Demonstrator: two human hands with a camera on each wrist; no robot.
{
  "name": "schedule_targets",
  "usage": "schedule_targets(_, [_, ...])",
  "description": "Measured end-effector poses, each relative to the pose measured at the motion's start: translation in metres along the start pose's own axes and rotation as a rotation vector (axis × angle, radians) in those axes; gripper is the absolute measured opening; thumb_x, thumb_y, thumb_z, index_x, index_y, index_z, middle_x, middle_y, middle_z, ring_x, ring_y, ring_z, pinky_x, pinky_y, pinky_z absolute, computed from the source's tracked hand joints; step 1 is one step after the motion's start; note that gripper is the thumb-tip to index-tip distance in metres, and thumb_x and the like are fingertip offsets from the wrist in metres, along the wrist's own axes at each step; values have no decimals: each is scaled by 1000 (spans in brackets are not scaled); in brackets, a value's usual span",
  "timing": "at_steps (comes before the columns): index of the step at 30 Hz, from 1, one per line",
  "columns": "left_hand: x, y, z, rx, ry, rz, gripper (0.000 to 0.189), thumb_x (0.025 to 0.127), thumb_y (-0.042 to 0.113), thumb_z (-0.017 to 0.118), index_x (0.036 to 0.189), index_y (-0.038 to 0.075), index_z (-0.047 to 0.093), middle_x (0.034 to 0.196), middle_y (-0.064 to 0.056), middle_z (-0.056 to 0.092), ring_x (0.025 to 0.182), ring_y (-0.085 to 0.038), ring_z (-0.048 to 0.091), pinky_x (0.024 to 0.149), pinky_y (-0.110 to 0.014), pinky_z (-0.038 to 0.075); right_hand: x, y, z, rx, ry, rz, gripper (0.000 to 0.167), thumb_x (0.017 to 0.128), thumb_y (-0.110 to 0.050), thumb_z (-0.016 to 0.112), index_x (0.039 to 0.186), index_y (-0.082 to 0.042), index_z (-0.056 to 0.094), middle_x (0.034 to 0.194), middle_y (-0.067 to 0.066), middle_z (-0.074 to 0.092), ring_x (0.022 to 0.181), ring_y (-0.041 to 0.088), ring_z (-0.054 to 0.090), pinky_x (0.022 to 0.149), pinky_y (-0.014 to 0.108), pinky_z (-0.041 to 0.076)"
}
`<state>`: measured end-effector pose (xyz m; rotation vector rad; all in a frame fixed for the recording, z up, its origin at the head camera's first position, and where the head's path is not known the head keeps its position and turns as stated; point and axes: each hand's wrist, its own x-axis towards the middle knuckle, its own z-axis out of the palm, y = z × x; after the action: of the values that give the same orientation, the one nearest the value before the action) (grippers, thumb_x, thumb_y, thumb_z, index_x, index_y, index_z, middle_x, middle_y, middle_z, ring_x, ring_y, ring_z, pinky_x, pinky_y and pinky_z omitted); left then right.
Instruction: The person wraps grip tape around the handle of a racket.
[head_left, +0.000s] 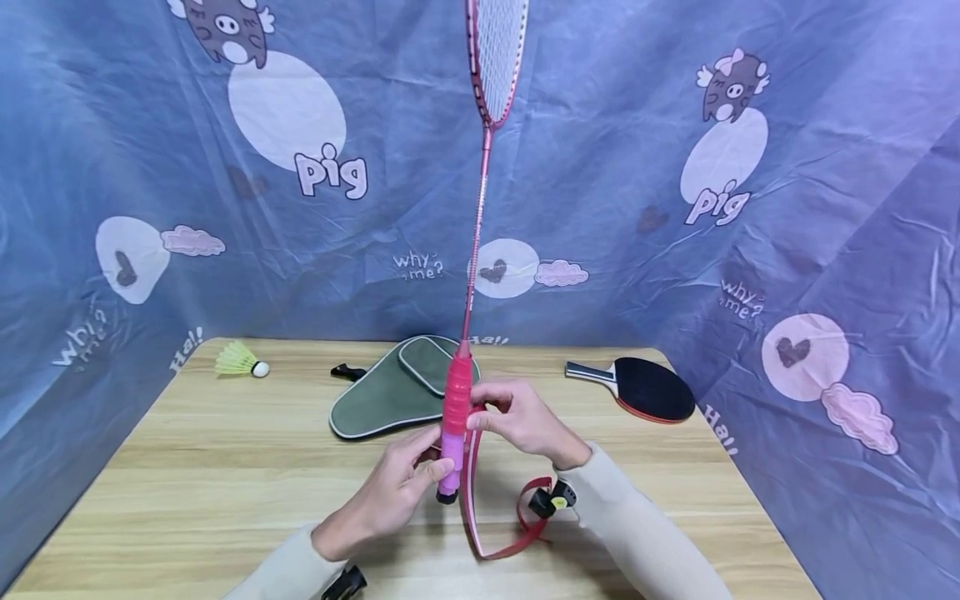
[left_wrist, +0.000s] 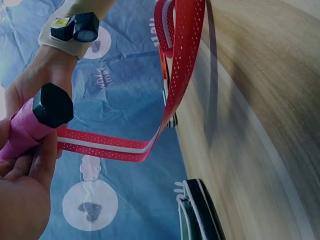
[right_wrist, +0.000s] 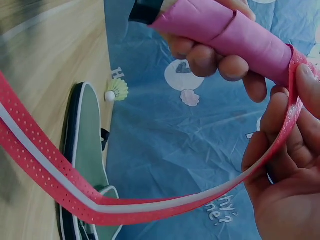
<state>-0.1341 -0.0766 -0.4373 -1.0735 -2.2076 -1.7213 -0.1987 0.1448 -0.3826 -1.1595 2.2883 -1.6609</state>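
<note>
A badminton racket [head_left: 479, 217] stands upright, head at the top of the head view. The lower part of its handle is pink [right_wrist: 220, 35] with a black butt cap [left_wrist: 52, 106], and the upper part is wrapped in red. My left hand [head_left: 390, 487] grips the pink section near the butt, its fingers curled around. At the lower edge of the red wrap, my right hand [head_left: 525, 417] pinches a perforated red grip tape [right_wrist: 150, 210] between thumb and fingers. From there the tape, with a pale stripe along it, hangs in a loop and curls near the right wrist.
Behind the hands lies a green paddle case [head_left: 382, 392] with a black handle [head_left: 347, 372] beside it. A yellow shuttlecock [head_left: 238, 358] lies at the back left, a black table tennis paddle [head_left: 652, 390] at the back right. Blue printed cloth [head_left: 397, 183] walls the wooden table [head_left: 247, 467].
</note>
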Motion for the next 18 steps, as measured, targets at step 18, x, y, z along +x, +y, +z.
schedule_targets(18, [9,3,16,225,330,93,47,79,8,86,123,6,68,103,-3,71,85,-12,72,77,-20,62,-4,-1,6,-19,212,-4,19,87,0,76,106,2,75,97,19,74,75,4,57,59,16,46])
